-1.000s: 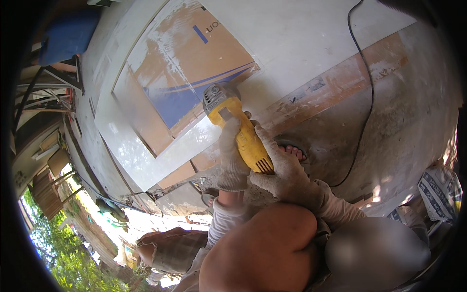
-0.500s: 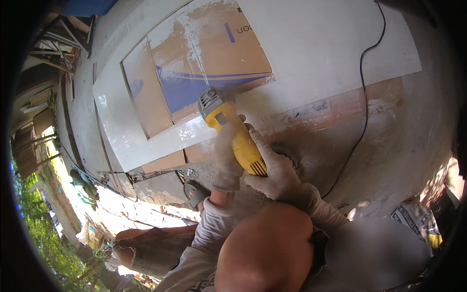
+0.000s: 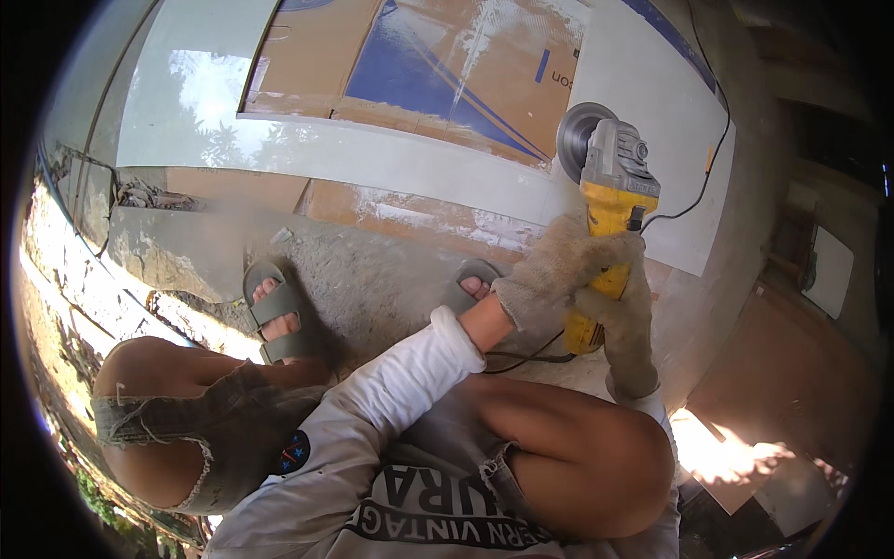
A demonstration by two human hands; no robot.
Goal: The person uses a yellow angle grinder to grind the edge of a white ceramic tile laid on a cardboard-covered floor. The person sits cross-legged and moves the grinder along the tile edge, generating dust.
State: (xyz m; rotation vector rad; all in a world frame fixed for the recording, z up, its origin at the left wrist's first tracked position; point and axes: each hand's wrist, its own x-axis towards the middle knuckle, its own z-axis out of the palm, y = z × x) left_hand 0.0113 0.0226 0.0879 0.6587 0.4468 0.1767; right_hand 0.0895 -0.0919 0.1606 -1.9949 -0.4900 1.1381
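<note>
A yellow and grey angle grinder (image 3: 610, 210) is held in both my gloved hands. My left hand (image 3: 549, 270) is closed round its body from the left side. My right hand (image 3: 631, 326) wraps the body lower down on the right. The grinder's round disc (image 3: 579, 140) stands edge-up near the lower right corner of a rectangular opening in a white panel (image 3: 372, 144); I cannot tell if it touches the panel. Brown cardboard (image 3: 419, 79) with blue print and white dust shows through that opening.
A black power cord (image 3: 700, 177) runs over the panel on the right. My sandalled feet (image 3: 276, 312) rest on dusty concrete (image 3: 354, 275) in front of the panel. Cardboard strips (image 3: 372, 205) lie under its near edge. A brown board (image 3: 782, 373) lies at the right.
The view has shifted, and the grinder now appears farther right, with its disc plainly visible. Both hands keep hold of it. My feet and knees show more fully.
</note>
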